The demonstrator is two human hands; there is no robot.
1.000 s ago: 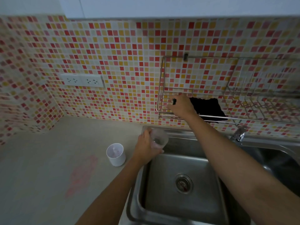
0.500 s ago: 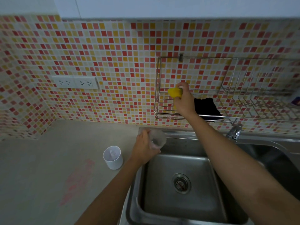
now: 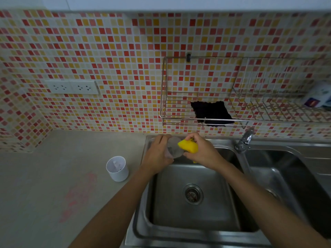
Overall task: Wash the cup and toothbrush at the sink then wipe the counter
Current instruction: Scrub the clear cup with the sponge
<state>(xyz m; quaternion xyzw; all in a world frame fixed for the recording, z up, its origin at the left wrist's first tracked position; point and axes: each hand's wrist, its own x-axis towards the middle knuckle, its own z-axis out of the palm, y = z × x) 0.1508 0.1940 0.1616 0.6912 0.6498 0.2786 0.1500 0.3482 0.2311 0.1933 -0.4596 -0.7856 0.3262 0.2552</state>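
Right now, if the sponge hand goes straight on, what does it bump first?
The clear cup in the left hand; the sponge in the right hand seems to touch it.

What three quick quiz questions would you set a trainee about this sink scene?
1. True or false: the right hand grips the yellow sponge, and the left hand grips the clear cup.
2. Fill in: the white container stands on the counter, to the ___ of the sink.
3. Where does the black cloth lie? A: on the counter. B: on the wire rack. C: in the sink.
Key: 1 true; 2 left; 3 B.
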